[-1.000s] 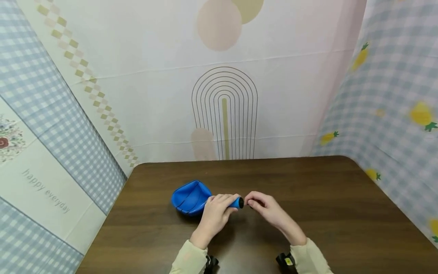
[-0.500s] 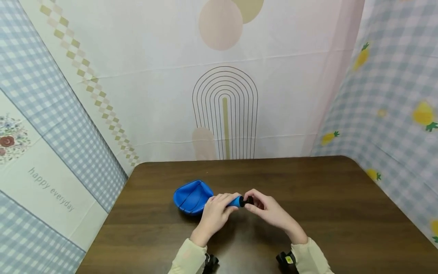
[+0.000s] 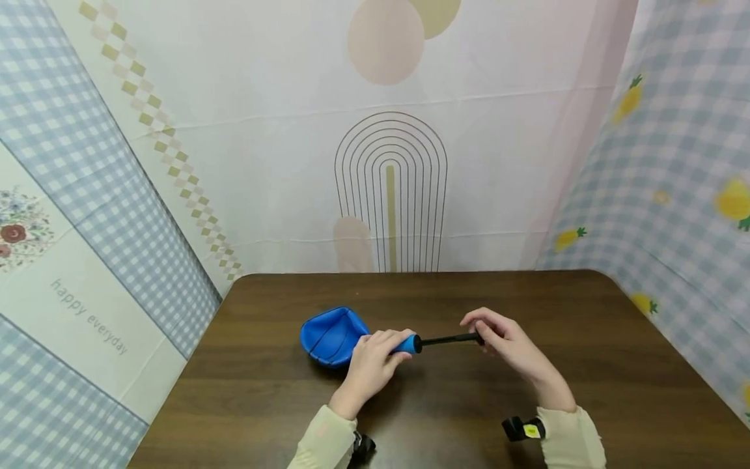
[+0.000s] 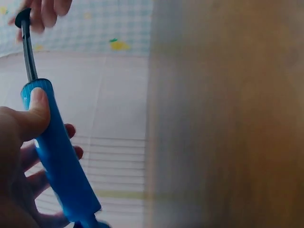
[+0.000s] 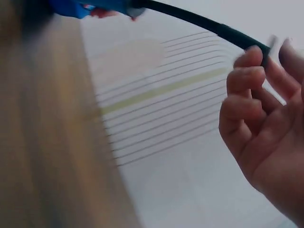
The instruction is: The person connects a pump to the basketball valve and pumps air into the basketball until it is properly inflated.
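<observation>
My left hand (image 3: 370,366) grips the blue barrel of a hand pump (image 4: 66,161), thumb along its side near the top. A black plunger rod (image 3: 448,339) sticks far out of the barrel toward the right. At its outer end, the fingers of my right hand (image 3: 515,345) hold the small black handle (image 4: 23,18). To the left of the pump lies a deflated blue ball (image 3: 333,335) with dark seam lines, its upper side caved in. The left hand covers the place where pump and ball meet, so I cannot tell whether they are joined.
A brown wooden table (image 3: 263,417) lies under everything. Behind it hangs a pale patterned cloth (image 3: 281,182), with checked cloths at the left and right sides. Black cameras (image 3: 523,429) sit on both wrists.
My right hand took hold of the pump handle and moved to the right, drawing the plunger rod out of the barrel. The left hand and the ball have stayed nearly still.
</observation>
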`<state>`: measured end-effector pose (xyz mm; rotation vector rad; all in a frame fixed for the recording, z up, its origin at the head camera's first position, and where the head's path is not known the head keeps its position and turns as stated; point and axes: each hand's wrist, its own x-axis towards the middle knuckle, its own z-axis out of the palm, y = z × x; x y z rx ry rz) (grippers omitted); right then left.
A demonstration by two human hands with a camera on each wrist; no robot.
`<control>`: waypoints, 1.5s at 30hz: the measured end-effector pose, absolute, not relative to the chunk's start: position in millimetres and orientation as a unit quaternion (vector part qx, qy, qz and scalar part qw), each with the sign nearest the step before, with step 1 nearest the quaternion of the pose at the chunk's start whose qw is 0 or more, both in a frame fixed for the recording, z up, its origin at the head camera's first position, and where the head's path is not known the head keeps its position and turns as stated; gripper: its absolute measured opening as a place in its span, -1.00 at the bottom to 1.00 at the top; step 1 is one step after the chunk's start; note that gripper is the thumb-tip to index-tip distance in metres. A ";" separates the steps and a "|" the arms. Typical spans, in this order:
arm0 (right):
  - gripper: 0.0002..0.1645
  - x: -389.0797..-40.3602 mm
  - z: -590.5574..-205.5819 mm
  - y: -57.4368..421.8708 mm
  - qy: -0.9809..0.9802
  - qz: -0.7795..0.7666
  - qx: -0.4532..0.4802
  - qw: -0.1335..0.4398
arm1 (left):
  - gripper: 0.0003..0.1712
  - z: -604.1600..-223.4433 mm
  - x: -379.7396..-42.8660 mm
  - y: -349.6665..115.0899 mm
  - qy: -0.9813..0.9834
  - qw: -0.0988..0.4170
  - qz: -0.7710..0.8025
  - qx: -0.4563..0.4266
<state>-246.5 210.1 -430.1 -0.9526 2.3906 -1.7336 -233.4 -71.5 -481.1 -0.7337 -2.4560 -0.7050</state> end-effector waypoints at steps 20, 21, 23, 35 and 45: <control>-0.65 -243.3 -456.7 143.8 0.775 -0.581 -0.224 0.110 | -0.56 -474.2 -233.7 -74.8 -0.902 0.181 -0.259 -0.294; -0.64 -242.2 -454.0 145.2 0.782 -0.569 -0.227 0.112 | -0.56 -474.0 -234.0 -76.0 -0.904 0.172 -0.261 -0.292; -0.61 -240.3 -448.4 147.2 0.797 -0.545 -0.236 0.111 | -0.55 -473.2 -234.4 -78.3 -0.904 0.157 -0.272 -0.289; -0.68 -236.0 -411.7 194.7 0.828 -0.519 -0.209 0.028 | -0.52 -468.4 -234.3 -86.1 -0.910 0.130 -0.300 -0.255; -0.81 -241.1 -422.4 181.6 0.856 -0.465 -0.222 -0.036 | -0.52 -470.5 -233.0 -79.9 -0.878 0.224 -0.297 -0.302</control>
